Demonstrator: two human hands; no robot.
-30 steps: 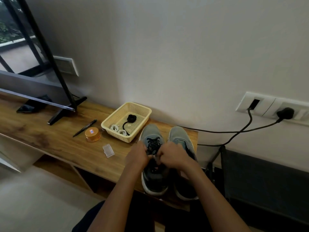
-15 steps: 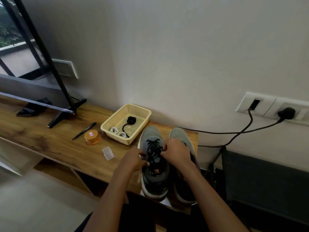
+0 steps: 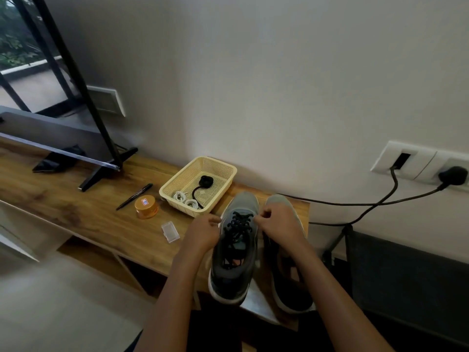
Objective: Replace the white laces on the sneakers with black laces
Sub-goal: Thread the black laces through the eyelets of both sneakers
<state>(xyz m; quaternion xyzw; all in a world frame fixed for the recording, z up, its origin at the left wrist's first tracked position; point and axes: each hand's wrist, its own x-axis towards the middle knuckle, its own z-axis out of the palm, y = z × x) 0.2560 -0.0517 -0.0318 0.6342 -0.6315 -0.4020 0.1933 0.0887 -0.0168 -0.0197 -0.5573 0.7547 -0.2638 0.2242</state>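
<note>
Both forearms reach forward from the bottom of the view, roughly parallel, and the hands sit level with each other on either side of one shoe.

Left hand: back of hand up, fingers curled inward, fingertips closed in a pinch at the left edge of the lacing. Right hand: back of hand up, fingers likewise curled, thumb and forefinger pinched at the right edge of the lacing. The strand inside each pinch is too small to make out clearly; each hand appears to grip the black lace.

The black lace is threaded criss-cross through the grey sneaker, which stands between the two hands with its toe toward the wall and its heel overhanging the front edge of the wooden table. The lacing lies directly between the two sets of fingertips. The second sneaker stands just beside it to the right, its forepart partly covered by the right hand.

A yellow basket sits near the sneaker toes, to their left. It holds coiled white laces and a coiled black cord. An orange jar, a pen and a small clear box lie left of the hands.
</note>
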